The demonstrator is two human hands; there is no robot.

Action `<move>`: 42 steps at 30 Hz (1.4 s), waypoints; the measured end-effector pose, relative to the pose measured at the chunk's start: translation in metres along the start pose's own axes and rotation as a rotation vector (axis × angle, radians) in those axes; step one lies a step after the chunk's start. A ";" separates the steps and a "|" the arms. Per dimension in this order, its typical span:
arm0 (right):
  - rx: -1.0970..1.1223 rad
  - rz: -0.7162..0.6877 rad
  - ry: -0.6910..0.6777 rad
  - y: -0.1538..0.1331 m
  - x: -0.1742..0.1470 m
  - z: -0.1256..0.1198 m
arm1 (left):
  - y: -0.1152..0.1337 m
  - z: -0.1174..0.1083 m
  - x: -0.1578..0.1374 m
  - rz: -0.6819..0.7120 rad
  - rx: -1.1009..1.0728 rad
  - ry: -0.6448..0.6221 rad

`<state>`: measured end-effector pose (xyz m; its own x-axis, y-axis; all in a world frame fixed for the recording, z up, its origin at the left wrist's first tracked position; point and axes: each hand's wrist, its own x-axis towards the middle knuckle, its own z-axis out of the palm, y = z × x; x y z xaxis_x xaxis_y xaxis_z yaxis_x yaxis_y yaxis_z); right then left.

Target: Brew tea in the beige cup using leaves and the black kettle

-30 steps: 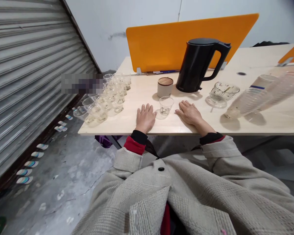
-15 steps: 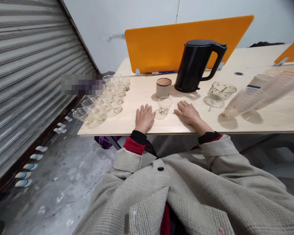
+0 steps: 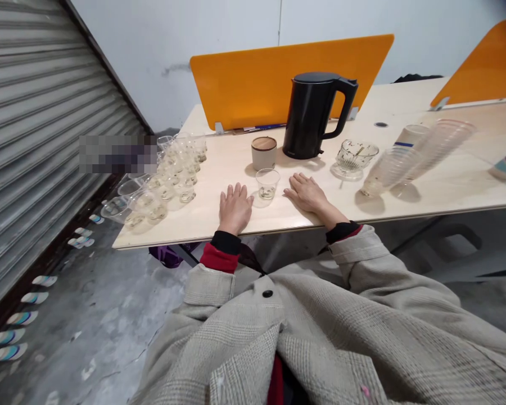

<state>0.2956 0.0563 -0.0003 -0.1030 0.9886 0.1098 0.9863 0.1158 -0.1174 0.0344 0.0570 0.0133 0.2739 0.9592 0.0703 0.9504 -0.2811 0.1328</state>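
Nearest: checked wool coat [image 3: 320, 315], its sleeves reaching to the table edge. Left hand [image 3: 235, 211] palm down, fingers a little apart; right hand [image 3: 308, 195] likewise flat, fingers loosely extended. Neither grips anything. Clear plastic cup [image 3: 267, 192] stands upright between them, dark bits in its bottom, touching neither hand.

Surface: pale wood-grain table [image 3: 226, 163]. Rows of similar cups [image 3: 175, 179] at left. Right side: nested clear cups [image 3: 390, 169], glass bowl [image 3: 354, 160] with dark flecks. Farther: grey canister [image 3: 263, 160]; black electric kettle [image 3: 306, 121], small mark near base, too small to read. Orange divider [image 3: 244, 93] behind, then pale wall [image 3: 231, 25].

Room, left: stained concrete floor [image 3: 109, 315], ribbed metal roller shutter [image 3: 34, 112].
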 end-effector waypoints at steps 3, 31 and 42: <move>0.001 -0.007 0.009 0.000 -0.001 0.000 | 0.000 0.000 0.000 0.000 -0.004 0.000; 0.001 -0.017 0.031 0.004 0.000 0.003 | 0.000 0.001 0.001 -0.005 -0.036 0.004; 0.022 -0.008 0.017 0.004 -0.001 0.002 | -0.001 0.000 0.001 0.000 -0.044 -0.002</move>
<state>0.2991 0.0561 -0.0027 -0.1082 0.9860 0.1272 0.9824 0.1257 -0.1384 0.0343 0.0583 0.0132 0.2738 0.9593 0.0686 0.9432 -0.2818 0.1758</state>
